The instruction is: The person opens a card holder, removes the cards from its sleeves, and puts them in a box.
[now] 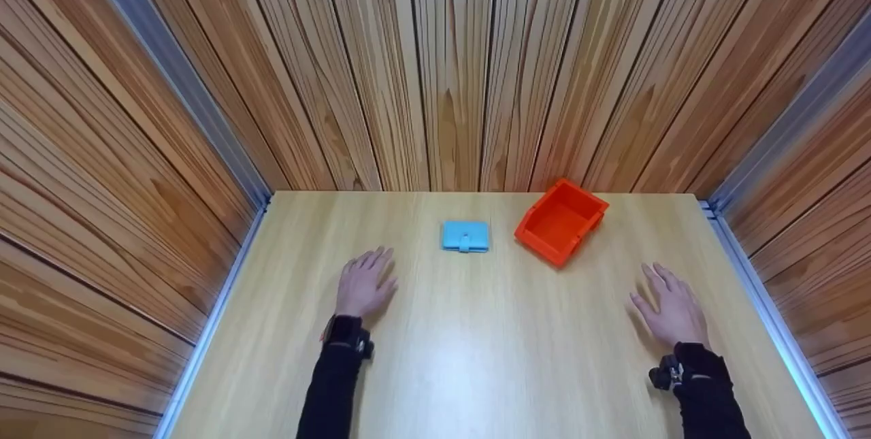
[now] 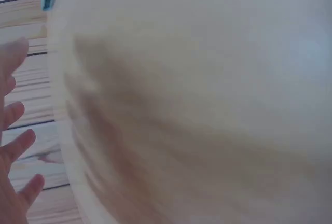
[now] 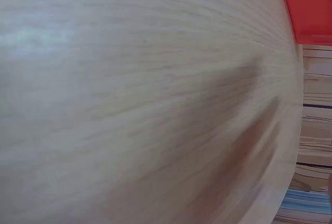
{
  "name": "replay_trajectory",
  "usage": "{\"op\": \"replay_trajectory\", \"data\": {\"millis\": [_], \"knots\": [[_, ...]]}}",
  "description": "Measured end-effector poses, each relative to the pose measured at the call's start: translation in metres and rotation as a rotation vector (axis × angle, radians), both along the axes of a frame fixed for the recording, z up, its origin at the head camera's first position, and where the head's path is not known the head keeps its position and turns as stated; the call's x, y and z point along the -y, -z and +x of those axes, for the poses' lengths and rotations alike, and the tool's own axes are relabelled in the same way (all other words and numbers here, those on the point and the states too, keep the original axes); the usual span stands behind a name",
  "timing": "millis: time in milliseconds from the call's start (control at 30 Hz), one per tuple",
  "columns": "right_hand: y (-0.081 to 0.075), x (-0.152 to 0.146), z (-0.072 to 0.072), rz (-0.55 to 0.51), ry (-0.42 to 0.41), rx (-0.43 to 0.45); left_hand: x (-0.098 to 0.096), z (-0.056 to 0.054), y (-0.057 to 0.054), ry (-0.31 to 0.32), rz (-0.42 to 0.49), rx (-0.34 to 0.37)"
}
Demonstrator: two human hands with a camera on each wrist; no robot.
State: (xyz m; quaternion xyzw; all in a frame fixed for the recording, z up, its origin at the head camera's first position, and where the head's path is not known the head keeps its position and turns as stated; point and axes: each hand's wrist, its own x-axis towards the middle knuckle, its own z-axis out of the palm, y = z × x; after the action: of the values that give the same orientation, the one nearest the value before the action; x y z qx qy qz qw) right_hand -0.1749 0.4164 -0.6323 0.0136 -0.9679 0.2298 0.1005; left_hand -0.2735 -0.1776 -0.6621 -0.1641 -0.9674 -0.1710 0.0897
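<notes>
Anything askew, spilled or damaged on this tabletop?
Only the orange bin sits askew to the far edge of the tabletop; the blue clasped case lies roughly square to it. No spill or damage shows.

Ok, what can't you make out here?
Head view: inside of the case, hidden because it's closed.
Left wrist: most of the case, past the top edge; much of the left hand, past the left edge.
Right wrist: most of the box, past the top right corner; nearly all the right hand, past the right edge.
</notes>
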Motion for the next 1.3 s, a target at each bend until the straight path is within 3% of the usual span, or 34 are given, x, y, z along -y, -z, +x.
{"op": "replay_trajectory", "data": {"millis": [300,533,700,800,1033,1167,1300], "knots": [[0.000,0.024,-0.001,0.026,-0.014,-0.003,-0.074,-0.050,-0.008,0.072,-0.033,0.062],[0.002,0.046,-0.006,0.004,0.001,0.058,-0.126,-0.068,-0.002,0.085,-0.002,0.159],[0.008,0.068,-0.011,0.001,-0.048,0.018,-0.150,-0.073,0.001,0.072,0.066,0.183],[0.015,0.087,-0.019,0.021,-0.106,-0.019,-0.154,-0.072,0.003,0.064,0.104,0.167],[0.017,0.126,-0.035,0.024,-0.167,-0.019,-0.150,-0.063,0.000,0.149,0.157,0.122],[0.015,0.139,-0.040,0.031,-0.186,-0.025,-0.151,-0.054,0.000,0.156,0.097,0.127],[0.012,0.151,-0.042,0.023,-0.186,-0.018,-0.154,-0.045,-0.001,0.162,-0.007,0.070]]}}
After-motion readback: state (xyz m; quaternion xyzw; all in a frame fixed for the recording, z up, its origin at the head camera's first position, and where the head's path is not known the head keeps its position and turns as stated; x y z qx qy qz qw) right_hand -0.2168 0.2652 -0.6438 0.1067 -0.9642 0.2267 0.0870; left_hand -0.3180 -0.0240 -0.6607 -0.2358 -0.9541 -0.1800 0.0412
